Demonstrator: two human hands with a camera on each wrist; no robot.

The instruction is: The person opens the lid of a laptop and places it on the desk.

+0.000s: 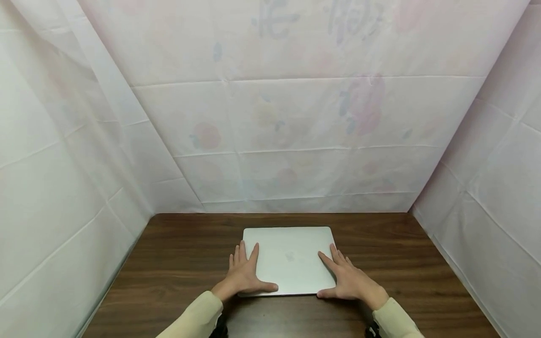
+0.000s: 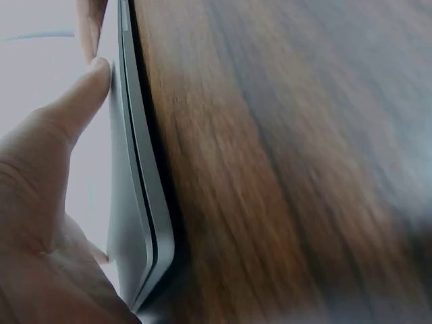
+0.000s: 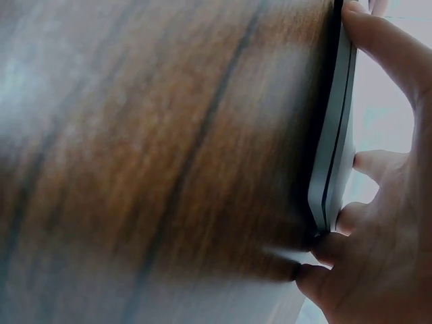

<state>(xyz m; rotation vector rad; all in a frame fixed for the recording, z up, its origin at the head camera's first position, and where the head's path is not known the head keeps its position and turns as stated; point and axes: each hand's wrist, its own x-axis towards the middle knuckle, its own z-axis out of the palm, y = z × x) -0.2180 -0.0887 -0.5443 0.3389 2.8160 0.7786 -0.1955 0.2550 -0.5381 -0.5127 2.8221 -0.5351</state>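
Observation:
A closed silver laptop [image 1: 291, 260] lies flat on the wooden table, a faint logo in the middle of its lid. My left hand [image 1: 244, 274] rests at its left side, fingers spread and straight, with the thumb lying on the lid near the front edge. On the opposite side, my right hand [image 1: 351, 279] touches the right edge, fingers extended and the thumb at the front right. Seen from the left wrist, the left thumb presses on the lid of the laptop [image 2: 125, 169]. In the right wrist view, several fingertips of the right hand [image 3: 391, 229] meet the side of the laptop [image 3: 331, 142].
The dark wood table [image 1: 177, 267] extends around the laptop on all sides. White printed cloth [image 1: 296, 117] hangs behind the table, with white cloth sheets [image 1: 63, 164] along the left and right sides. Pale sleeves [image 1: 196, 314] cover the forearms.

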